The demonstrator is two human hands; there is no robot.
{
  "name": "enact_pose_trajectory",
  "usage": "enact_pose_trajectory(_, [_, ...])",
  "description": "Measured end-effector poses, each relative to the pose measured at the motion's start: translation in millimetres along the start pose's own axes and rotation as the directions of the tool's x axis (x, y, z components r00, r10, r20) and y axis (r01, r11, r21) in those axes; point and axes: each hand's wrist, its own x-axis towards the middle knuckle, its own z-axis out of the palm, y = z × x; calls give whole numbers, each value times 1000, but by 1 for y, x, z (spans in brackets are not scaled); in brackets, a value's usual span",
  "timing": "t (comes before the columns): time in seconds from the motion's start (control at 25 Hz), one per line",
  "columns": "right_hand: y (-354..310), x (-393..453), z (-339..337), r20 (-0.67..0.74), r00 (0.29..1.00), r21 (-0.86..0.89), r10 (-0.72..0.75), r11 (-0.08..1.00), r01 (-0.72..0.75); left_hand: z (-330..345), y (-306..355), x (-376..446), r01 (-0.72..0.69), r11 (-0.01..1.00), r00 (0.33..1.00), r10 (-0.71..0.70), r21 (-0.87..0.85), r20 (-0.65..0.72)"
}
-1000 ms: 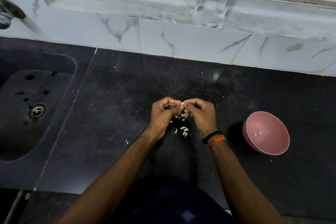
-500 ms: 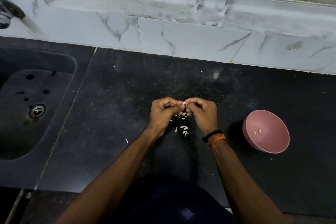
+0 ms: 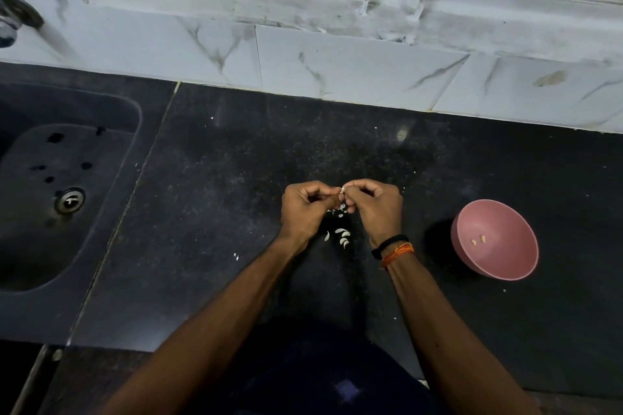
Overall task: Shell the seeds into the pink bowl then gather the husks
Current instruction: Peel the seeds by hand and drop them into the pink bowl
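My left hand (image 3: 308, 209) and my right hand (image 3: 376, 207) meet above the black counter, fingers curled, and together pinch one small white seed (image 3: 343, 190) between their fingertips. Under and just in front of the hands lies a small scatter of white seeds and husks (image 3: 341, 233) on the counter. The pink bowl (image 3: 495, 239) stands to the right of my right hand, tilted toward me, with two shelled kernels (image 3: 478, 240) inside.
A black sink (image 3: 50, 199) with a metal drain (image 3: 69, 200) fills the left side. White marble tiles (image 3: 337, 67) back the counter. A tap (image 3: 13, 20) sticks out at the far left. Stray white flecks (image 3: 236, 257) dot the counter.
The hands have stayed in place with small finger movements on the seed. Bowl and scatter have not moved.
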Motion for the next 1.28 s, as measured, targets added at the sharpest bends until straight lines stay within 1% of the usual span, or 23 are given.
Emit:
enact_pose_trajectory(0.16, [2, -2, 3, -39, 999, -23, 17, 1000, -18, 2, -1, -2, -10, 998, 1000, 10, 55, -10])
enact_pose_trajectory(0.44, [2, -3, 5, -44, 999, -7, 31, 999, -32, 2, -4, -5, 7, 1000, 1000, -7, 14, -18])
enact_pose_trajectory(0.6, [3, -4, 6, -31, 998, 40, 60, 997, -58, 3, -1, -4, 39, 998, 999, -40, -58, -25])
enact_pose_trajectory(0.68, [4, -3, 5, -11, 997, 77, 74, 994, -73, 5, 2, -4, 83, 988, 996, -86, -132, -19])
enact_pose_trajectory(0.8, [7, -1, 3, 17, 995, 110, 103, 989, -104, 6, 4, -5, 153, 958, 988, -149, -245, 33])
enact_pose_trajectory(0.88, [8, -1, 2, 33, 991, 112, 129, 985, -132, 6, 2, -5, 158, 954, 987, -148, -256, 60])
enact_pose_trajectory(1.0, [7, -1, 1, 48, 983, 88, 177, 980, -180, 7, 0, -5, 123, 969, 991, -111, -215, 70])
enact_pose_trajectory(1.16, [7, 3, 2, 79, 974, -43, 213, 977, -210, 8, -2, -5, 80, 986, 997, -76, -144, 30])
enact_pose_trajectory(1.28, [10, 5, 2, 91, 958, -72, 272, 961, -266, 6, -4, -1, 124, 972, 992, -121, -198, 25])
